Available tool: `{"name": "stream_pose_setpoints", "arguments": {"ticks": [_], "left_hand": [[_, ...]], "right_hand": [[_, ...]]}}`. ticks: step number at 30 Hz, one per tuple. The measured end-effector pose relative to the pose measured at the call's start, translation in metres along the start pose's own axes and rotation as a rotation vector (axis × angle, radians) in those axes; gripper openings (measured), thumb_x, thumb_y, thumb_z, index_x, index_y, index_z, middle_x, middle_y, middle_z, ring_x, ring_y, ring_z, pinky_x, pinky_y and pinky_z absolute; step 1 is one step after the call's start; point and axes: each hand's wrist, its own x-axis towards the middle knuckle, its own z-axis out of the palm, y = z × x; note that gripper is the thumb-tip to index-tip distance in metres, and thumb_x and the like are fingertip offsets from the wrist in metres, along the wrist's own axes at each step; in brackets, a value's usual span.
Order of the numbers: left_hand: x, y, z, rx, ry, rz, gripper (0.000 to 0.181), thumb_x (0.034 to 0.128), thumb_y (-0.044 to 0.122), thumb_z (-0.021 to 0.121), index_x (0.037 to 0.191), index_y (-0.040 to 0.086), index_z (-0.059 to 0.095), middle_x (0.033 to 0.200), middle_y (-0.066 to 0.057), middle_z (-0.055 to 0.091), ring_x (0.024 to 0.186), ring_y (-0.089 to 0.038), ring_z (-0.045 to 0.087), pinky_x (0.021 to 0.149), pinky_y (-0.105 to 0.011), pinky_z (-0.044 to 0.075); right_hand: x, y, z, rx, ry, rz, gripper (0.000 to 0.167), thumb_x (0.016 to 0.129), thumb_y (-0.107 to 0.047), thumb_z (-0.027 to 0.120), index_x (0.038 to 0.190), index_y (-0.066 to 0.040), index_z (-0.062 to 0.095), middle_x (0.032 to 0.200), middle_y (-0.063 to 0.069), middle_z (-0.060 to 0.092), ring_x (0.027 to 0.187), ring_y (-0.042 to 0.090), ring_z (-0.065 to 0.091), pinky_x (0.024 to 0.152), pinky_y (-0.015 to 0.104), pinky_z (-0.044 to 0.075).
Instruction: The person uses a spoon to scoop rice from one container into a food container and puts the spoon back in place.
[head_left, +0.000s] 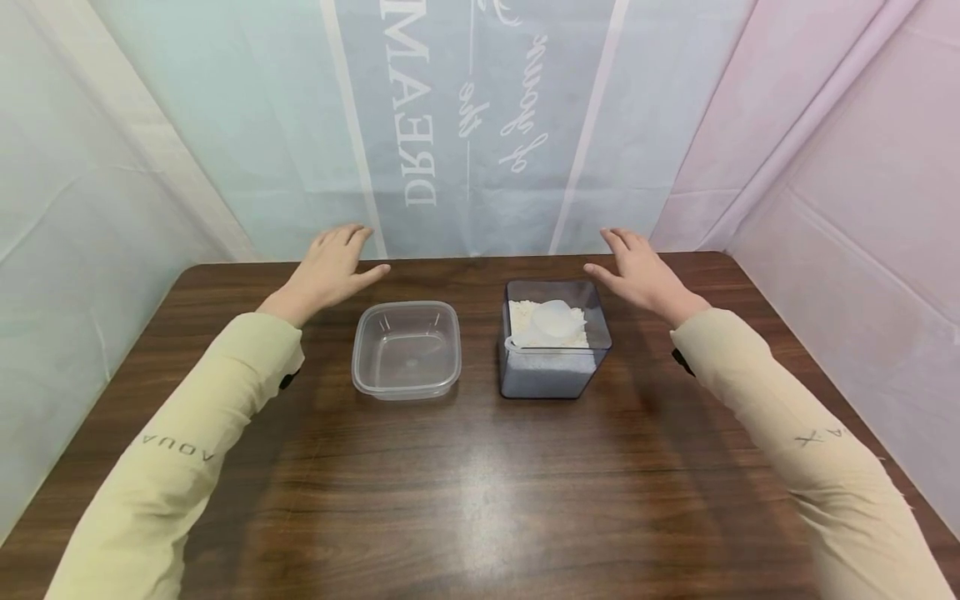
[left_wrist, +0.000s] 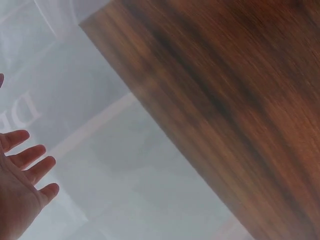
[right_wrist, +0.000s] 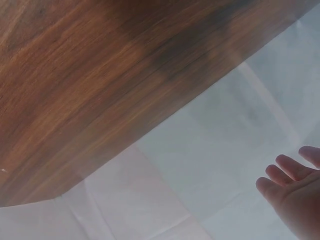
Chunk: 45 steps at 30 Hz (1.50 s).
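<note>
The left hand (head_left: pixel 327 271) is held above the table's back left part, fingers and thumb spread, holding nothing; its fingers also show in the left wrist view (left_wrist: pixel 22 180). Nearest to it is a clear, empty square plastic container (head_left: pixel 407 350). Beyond the right edge of a grey transparent bin (head_left: pixel 551 379), the right hand (head_left: pixel 641 275) hovers with its thumb and fingers apart and nothing in them. That hand appears at the lower right of the right wrist view (right_wrist: pixel 295 195). White grainy powder (head_left: pixel 525 315) partly fills the bin, and a translucent white scoop (head_left: pixel 553 321) lies on top of it.
The dark wooden table (head_left: pixel 420 500) has its back edge just past both hands. A pale blue curtain with lettering (head_left: pixel 465 125) hangs behind it, and whitish-pink cloth (head_left: pixel 862 192) hangs on the right side.
</note>
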Motion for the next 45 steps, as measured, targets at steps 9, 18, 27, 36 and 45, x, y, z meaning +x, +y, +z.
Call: {"name": "stream_pose_setpoints", "arguments": {"ticks": [9, 18, 27, 36, 45], "left_hand": [[-0.001, 0.015, -0.001, 0.011, -0.019, 0.067, 0.07, 0.0909, 0.048, 0.047, 0.138, -0.002, 0.031, 0.139, -0.023, 0.032, 0.129, -0.039, 0.027, 0.11, -0.053, 0.018], [-0.005, 0.032, -0.005, 0.0, -0.041, 0.111, 0.072, 0.0901, 0.049, 0.048, 0.139, -0.001, 0.03, 0.138, -0.021, 0.033, 0.128, -0.038, 0.028, 0.11, -0.052, 0.017], [-0.009, 0.048, -0.005, 0.001, 0.012, 0.194, 0.068, 0.0887, 0.045, 0.053, 0.135, -0.002, 0.035, 0.135, -0.02, 0.038, 0.127, -0.036, 0.032, 0.11, -0.05, 0.021], [-0.015, 0.061, -0.007, -0.014, 0.047, 0.28, 0.064, 0.0887, 0.043, 0.054, 0.132, -0.003, 0.04, 0.131, -0.02, 0.043, 0.124, -0.035, 0.037, 0.108, -0.047, 0.027], [-0.02, 0.075, -0.008, -0.065, 0.049, 0.323, 0.061, 0.0886, 0.04, 0.056, 0.131, -0.002, 0.041, 0.129, -0.018, 0.045, 0.122, -0.033, 0.04, 0.106, -0.046, 0.031]], "right_hand": [[-0.006, -0.011, -0.001, -0.019, 0.008, -0.051, 0.075, 0.092, -0.05, 0.044, 0.141, 0.003, 0.024, 0.141, 0.026, 0.025, 0.131, 0.042, 0.02, 0.108, 0.055, 0.02], [-0.009, -0.018, -0.005, -0.026, 0.019, -0.083, 0.072, 0.092, -0.048, 0.045, 0.14, 0.002, 0.028, 0.14, 0.024, 0.029, 0.129, 0.041, 0.024, 0.107, 0.054, 0.023], [-0.018, -0.024, -0.015, -0.004, 0.008, -0.091, 0.07, 0.092, -0.045, 0.046, 0.14, 0.003, 0.028, 0.14, 0.025, 0.028, 0.129, 0.042, 0.023, 0.107, 0.055, 0.023], [-0.028, -0.028, -0.024, 0.02, 0.007, -0.104, 0.067, 0.093, -0.043, 0.046, 0.14, 0.002, 0.028, 0.141, 0.023, 0.027, 0.131, 0.039, 0.023, 0.108, 0.053, 0.023], [-0.037, -0.035, -0.03, 0.038, 0.027, -0.137, 0.064, 0.094, -0.041, 0.045, 0.139, 0.002, 0.029, 0.141, 0.022, 0.028, 0.131, 0.038, 0.023, 0.107, 0.053, 0.023]]}}
